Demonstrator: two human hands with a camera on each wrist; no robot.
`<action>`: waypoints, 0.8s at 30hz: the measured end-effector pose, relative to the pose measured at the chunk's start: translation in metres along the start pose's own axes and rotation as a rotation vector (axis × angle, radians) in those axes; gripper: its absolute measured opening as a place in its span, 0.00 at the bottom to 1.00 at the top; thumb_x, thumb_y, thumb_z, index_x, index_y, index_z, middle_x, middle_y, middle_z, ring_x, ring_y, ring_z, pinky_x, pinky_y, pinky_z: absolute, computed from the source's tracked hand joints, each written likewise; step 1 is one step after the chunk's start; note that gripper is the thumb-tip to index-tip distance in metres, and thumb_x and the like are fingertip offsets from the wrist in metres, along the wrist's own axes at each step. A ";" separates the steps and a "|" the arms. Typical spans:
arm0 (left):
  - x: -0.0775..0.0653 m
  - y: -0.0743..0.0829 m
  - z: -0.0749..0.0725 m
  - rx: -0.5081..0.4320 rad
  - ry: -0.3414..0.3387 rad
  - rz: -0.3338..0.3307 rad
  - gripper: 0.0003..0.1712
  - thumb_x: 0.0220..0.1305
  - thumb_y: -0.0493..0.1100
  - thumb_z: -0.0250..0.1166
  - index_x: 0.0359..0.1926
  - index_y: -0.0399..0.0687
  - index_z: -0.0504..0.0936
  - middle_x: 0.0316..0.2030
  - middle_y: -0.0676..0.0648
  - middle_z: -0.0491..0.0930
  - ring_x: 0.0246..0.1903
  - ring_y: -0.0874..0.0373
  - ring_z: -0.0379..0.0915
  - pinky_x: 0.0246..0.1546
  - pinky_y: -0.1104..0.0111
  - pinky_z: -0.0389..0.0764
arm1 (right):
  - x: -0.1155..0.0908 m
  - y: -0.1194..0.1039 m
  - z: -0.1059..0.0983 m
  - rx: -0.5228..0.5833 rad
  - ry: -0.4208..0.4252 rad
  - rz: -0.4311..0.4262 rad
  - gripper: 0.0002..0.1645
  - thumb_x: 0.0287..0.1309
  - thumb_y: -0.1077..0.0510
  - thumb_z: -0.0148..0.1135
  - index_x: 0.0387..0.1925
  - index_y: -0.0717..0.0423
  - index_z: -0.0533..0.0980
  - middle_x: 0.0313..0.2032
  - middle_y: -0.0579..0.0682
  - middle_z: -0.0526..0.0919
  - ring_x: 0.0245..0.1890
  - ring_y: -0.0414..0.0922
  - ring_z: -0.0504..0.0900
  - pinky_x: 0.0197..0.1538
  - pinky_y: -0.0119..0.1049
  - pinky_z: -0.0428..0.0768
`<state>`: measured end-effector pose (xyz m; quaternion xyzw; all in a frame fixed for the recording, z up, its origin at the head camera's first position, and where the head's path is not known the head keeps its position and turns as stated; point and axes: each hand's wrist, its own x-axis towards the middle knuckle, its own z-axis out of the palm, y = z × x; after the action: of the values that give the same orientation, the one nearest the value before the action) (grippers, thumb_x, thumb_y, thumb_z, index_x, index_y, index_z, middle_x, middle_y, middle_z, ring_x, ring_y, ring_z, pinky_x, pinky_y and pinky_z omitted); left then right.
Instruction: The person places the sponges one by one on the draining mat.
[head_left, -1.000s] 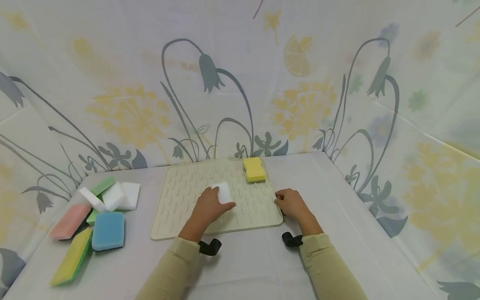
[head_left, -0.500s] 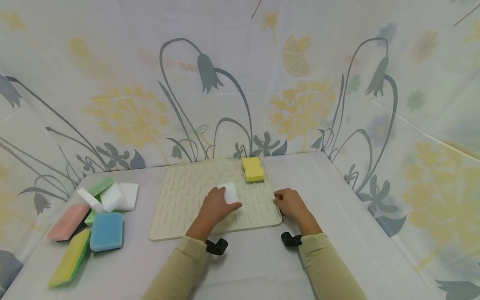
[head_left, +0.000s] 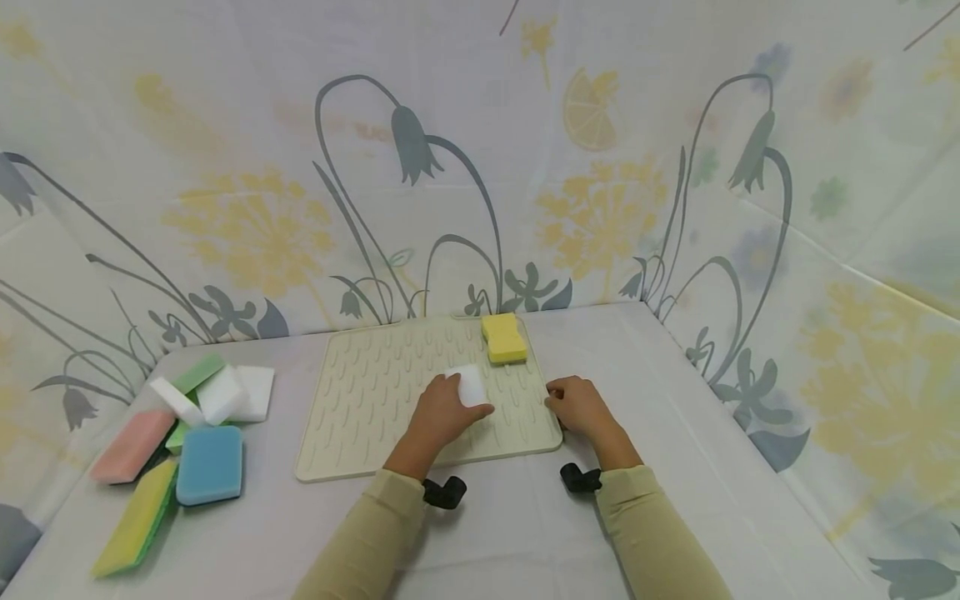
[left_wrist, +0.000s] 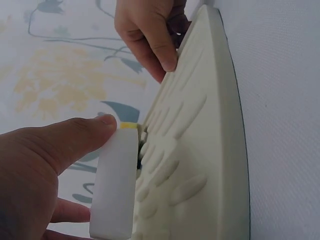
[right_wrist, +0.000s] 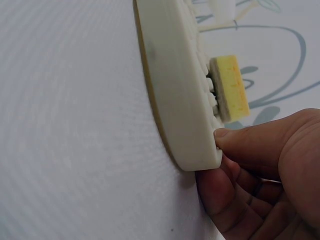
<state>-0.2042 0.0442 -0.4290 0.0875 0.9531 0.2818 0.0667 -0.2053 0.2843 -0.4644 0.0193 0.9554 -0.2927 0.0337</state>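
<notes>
My left hand (head_left: 441, 412) grips a white sponge block (head_left: 471, 385) over the middle of a cream ridged drying mat (head_left: 375, 392). In the left wrist view, the thumb and fingers hold the white sponge block (left_wrist: 115, 185) by opposite sides, close against the ridges. At the mat's right edge, my right hand (head_left: 581, 406) pinches the rim. The right wrist view has the thumb on top of the mat (right_wrist: 175, 90) and curled fingers below its edge. On the mat's back right corner lies a yellow sponge (head_left: 505, 338), its darker layer facing the ridges.
A heap of sponges lies on the table's left side: a pink one (head_left: 133, 446), a blue one (head_left: 210, 464), a yellow-green one (head_left: 138, 517), and several white and green pieces. A patterned cloth (head_left: 450, 167) hangs behind the table (head_left: 517, 533).
My left hand and the white sponge block have slid rightward across the mat. The right hand stays at the mat's right edge, and the yellow sponge keeps its place.
</notes>
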 end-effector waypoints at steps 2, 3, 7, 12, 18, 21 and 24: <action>0.001 0.002 0.001 -0.001 -0.006 -0.003 0.50 0.53 0.63 0.69 0.67 0.34 0.67 0.63 0.35 0.70 0.62 0.42 0.68 0.63 0.53 0.70 | 0.000 0.000 0.000 -0.006 0.002 -0.003 0.23 0.62 0.59 0.59 0.57 0.63 0.77 0.42 0.54 0.84 0.34 0.44 0.78 0.40 0.39 0.77; 0.001 0.003 0.002 -0.002 -0.010 -0.006 0.50 0.53 0.63 0.69 0.67 0.35 0.66 0.63 0.35 0.69 0.63 0.42 0.67 0.63 0.53 0.69 | 0.000 0.000 0.000 -0.009 0.004 -0.005 0.23 0.62 0.58 0.59 0.57 0.63 0.77 0.42 0.54 0.84 0.35 0.45 0.78 0.41 0.39 0.78; 0.002 0.008 0.004 -0.002 -0.015 -0.004 0.50 0.53 0.63 0.70 0.67 0.34 0.66 0.63 0.35 0.69 0.63 0.42 0.67 0.64 0.53 0.69 | 0.001 0.000 0.000 -0.011 0.007 -0.005 0.23 0.62 0.59 0.59 0.57 0.63 0.77 0.41 0.54 0.84 0.35 0.45 0.78 0.40 0.39 0.78; 0.002 0.012 0.007 -0.017 -0.006 0.005 0.49 0.53 0.63 0.70 0.66 0.34 0.68 0.61 0.35 0.71 0.60 0.43 0.69 0.61 0.54 0.71 | 0.000 -0.001 0.000 -0.006 0.007 -0.005 0.21 0.61 0.59 0.58 0.55 0.63 0.78 0.37 0.53 0.84 0.30 0.43 0.77 0.34 0.34 0.75; 0.003 0.017 0.012 -0.024 -0.012 0.022 0.49 0.53 0.63 0.70 0.65 0.34 0.68 0.60 0.34 0.72 0.58 0.43 0.71 0.58 0.54 0.73 | 0.000 -0.001 0.000 -0.003 0.014 -0.010 0.21 0.60 0.60 0.59 0.54 0.63 0.79 0.34 0.52 0.84 0.27 0.42 0.77 0.32 0.34 0.74; 0.003 0.019 0.015 -0.027 -0.018 0.023 0.49 0.53 0.63 0.70 0.65 0.34 0.68 0.60 0.34 0.72 0.58 0.43 0.71 0.58 0.54 0.74 | 0.000 0.000 0.000 -0.004 0.014 -0.007 0.21 0.61 0.59 0.59 0.55 0.63 0.78 0.36 0.52 0.84 0.29 0.42 0.77 0.34 0.35 0.75; 0.005 0.021 0.017 -0.028 -0.019 0.026 0.49 0.53 0.63 0.70 0.65 0.34 0.69 0.59 0.35 0.72 0.56 0.44 0.72 0.56 0.54 0.74 | -0.001 0.000 0.000 -0.003 0.014 -0.007 0.21 0.61 0.59 0.59 0.55 0.63 0.78 0.38 0.53 0.85 0.30 0.43 0.78 0.35 0.36 0.76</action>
<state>-0.2029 0.0715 -0.4325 0.1018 0.9472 0.2952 0.0734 -0.2048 0.2838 -0.4644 0.0182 0.9562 -0.2911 0.0258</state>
